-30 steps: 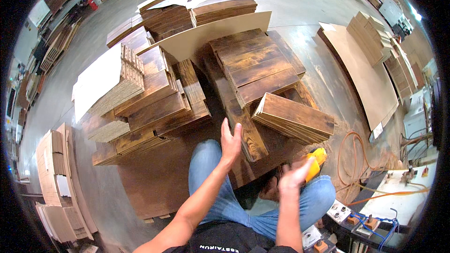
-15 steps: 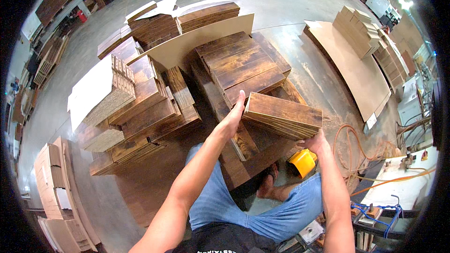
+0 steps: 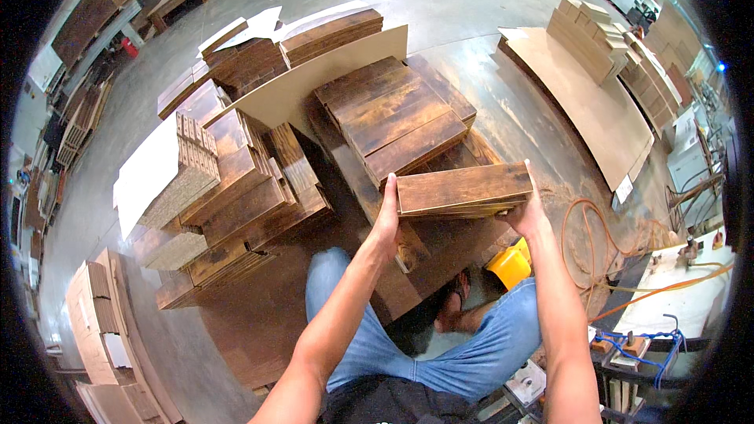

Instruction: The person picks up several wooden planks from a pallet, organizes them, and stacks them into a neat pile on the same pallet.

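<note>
Between my two hands is a short stack of dark brown wood-grain boards (image 3: 463,188), roughly level, its long side facing me. My left hand (image 3: 387,220) presses along the stack's left end with the fingers pointing away from me. At the right end, my right hand (image 3: 530,210) grips with its fingers partly hidden underneath. Just beyond lies a larger pile of the same boards (image 3: 393,114), set side by side, with a lower board surface (image 3: 393,286) stretching towards my knees.
Left of me stand uneven piles of brown boards (image 3: 236,188) and white-topped ones (image 3: 153,169). An upright tan panel (image 3: 314,74) borders the far side. A yellow object (image 3: 510,265) sits by my foot, near an orange hose (image 3: 589,235). Flat cardboard (image 3: 581,102) lies to the right.
The held stack has swung from slanting to nearly level and shifted slightly left. My left hand now lies against its end, where it was a little apart before.
</note>
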`<control>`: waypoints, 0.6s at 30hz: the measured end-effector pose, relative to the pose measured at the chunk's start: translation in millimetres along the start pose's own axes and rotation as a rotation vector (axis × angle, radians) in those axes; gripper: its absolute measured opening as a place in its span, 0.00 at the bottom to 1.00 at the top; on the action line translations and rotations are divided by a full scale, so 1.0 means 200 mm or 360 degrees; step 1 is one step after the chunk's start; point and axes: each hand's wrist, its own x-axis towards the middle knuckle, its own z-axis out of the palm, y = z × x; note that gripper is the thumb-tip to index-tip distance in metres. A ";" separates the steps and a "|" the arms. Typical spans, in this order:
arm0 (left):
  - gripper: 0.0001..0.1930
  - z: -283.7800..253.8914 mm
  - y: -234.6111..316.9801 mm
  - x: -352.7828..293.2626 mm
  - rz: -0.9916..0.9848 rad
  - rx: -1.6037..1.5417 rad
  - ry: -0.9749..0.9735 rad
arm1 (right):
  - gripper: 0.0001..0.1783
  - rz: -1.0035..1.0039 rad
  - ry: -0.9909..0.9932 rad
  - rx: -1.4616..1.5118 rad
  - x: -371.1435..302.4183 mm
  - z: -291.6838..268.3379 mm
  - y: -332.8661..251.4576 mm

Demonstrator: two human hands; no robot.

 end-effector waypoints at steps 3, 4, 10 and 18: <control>0.48 -0.03 -0.01 -0.03 0.0068 -0.0175 0.0098 | 0.55 0.0011 -0.0029 -0.0163 0.09 0.07 -0.02; 0.48 -0.06 -0.01 -0.03 0.0138 -0.0231 0.0027 | 0.56 0.0042 -0.0064 -0.0220 0.11 0.11 -0.02; 0.47 0.00 0.00 -0.02 0.0343 -0.0253 0.0132 | 0.58 0.0075 -0.0212 -0.0256 0.35 0.17 -0.14; 0.54 -0.02 0.01 0.11 0.0360 -0.0261 0.0307 | 0.55 0.0112 -0.0216 -0.0282 0.54 0.23 -0.24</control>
